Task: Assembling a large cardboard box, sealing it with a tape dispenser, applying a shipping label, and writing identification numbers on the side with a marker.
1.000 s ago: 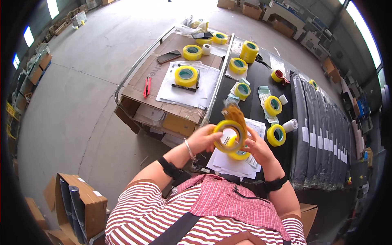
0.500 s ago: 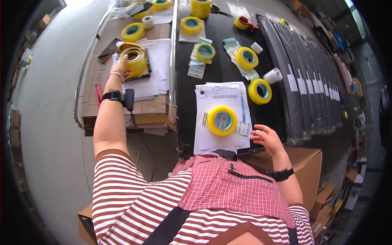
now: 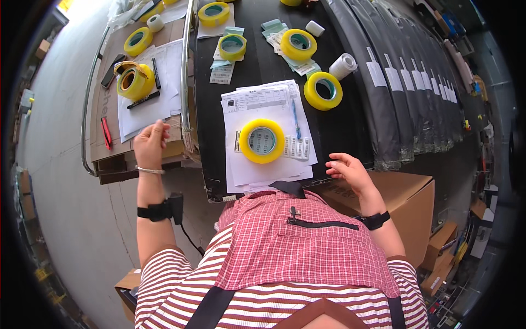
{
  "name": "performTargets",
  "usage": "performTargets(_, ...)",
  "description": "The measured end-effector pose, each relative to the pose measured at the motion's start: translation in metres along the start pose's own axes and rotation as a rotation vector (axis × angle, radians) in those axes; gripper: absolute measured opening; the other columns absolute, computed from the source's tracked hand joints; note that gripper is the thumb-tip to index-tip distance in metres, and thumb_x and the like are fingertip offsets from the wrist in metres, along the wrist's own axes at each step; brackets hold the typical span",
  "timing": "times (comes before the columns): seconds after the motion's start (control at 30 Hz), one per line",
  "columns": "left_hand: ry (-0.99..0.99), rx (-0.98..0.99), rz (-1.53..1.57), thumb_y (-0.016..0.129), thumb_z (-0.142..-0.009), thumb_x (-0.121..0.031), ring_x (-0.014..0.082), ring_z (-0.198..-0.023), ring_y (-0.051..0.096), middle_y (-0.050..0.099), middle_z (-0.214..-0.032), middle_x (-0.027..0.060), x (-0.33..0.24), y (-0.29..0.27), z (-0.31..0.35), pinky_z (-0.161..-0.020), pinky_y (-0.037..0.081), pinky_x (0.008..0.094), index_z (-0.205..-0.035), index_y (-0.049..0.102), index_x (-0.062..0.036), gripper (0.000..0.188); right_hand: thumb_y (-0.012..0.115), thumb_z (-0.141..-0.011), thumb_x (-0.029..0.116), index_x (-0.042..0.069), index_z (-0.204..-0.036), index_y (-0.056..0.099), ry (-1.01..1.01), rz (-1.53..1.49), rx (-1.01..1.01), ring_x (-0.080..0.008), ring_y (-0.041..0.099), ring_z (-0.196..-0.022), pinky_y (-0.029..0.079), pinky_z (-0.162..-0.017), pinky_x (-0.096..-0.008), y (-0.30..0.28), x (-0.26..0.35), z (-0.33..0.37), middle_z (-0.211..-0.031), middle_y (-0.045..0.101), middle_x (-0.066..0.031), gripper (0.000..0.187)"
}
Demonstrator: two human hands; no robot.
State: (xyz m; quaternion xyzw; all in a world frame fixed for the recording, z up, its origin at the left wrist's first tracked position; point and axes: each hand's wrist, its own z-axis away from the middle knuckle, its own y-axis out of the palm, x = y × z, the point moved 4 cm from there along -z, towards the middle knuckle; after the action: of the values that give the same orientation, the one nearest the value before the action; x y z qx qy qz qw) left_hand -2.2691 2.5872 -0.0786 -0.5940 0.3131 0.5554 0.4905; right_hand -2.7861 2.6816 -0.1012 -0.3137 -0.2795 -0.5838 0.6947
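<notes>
bright diffuse light | floor palest upper left | black fisheye rim | bent edges

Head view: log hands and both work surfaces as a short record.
Left hand: fingers curled, no object visible
Right hand: open, right of the papers
Black worktop: yellow tape roll and blue pen on the papers
Cardboard-topped table: stacked yellow tape, two black markers beside it, red cutter

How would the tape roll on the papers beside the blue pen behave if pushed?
Tape roll lies flat, so probably slides rather than rolls. Thick wound ring, so likely stiff. Papers beneath look loose and might drag along.
</notes>
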Motion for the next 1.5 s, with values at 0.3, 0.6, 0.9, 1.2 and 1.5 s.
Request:
performTargets(0.3,-0.354,0.358,0.250,0.048,-0.101,-0.029,0.0051,-0.055,0.051,0.064,-0.074,0.0032,-0.012,0.124,0.153,-0.049,0.037,0.0176,-0.095,0.069,0.0016,0.038,0.061,-0.092,0.020,-0.003,-0.126,0.053,-0.091,0.153,0.208,-0.0164,0.066,-0.092,0.051,-0.079,-0.0282,-0.045,0.009,-0.033,-0.105,0.067,-0.0106,0.042)
performTargets(0.6,-0.334,0.334,0.184,0.049,-0.100,-0.024,0.0054,-0.059,0.054,0.067,-0.079,0.0040,-0.032,0.145,0.192,-0.054,0.041,0.0169,-0.103,0.070,0.0006,0.033,0.061,-0.091,0.021,-0.003,-0.124,0.055,-0.123,0.205,0.324,-0.0166,0.066,-0.091,0.052,-0.078,-0.0285,-0.044,0.015,-0.059,-0.104,0.066,-0.0105,0.041)
performTargets(0.9,-0.370,0.333,0.295,0.051,-0.099,-0.031,0.0056,-0.058,0.053,0.064,-0.069,0.0022,-0.024,0.135,0.164,-0.054,0.040,0.0169,-0.095,0.071,0.0005,0.038,0.061,-0.091,0.020,-0.004,-0.123,0.055,-0.099,0.214,0.330,-0.0159,0.066,-0.090,0.051,-0.079,-0.0280,-0.015,0.024,-0.061,-0.103,0.067,-0.0107,0.041)
performTargets(1.2,-0.315,0.458,0.364,0.047,-0.101,-0.018,0.0051,-0.066,0.054,0.067,-0.085,0.0046,-0.011,0.132,0.140,-0.058,0.041,0.0171,-0.114,0.066,0.0020,0.030,0.060,-0.091,0.020,-0.004,-0.121,0.057,-0.145,0.292,0.319,-0.0155,0.065,-0.088,0.051,-0.077,-0.0282,0.020,0.045,-0.075,-0.100,0.068,-0.0107,0.038)
performTargets(1.5,-0.319,0.372,0.256,0.052,-0.099,-0.020,0.0062,-0.055,0.053,0.066,-0.068,0.0044,-0.004,0.116,0.122,-0.052,0.041,0.0180,-0.095,0.072,0.0023,0.031,0.062,-0.090,0.023,-0.003,-0.121,0.058,-0.170,0.394,0.301,-0.0177,0.066,-0.087,0.051,-0.079,-0.0304,0.040,0.049,-0.090,-0.096,0.069,-0.0144,0.041)
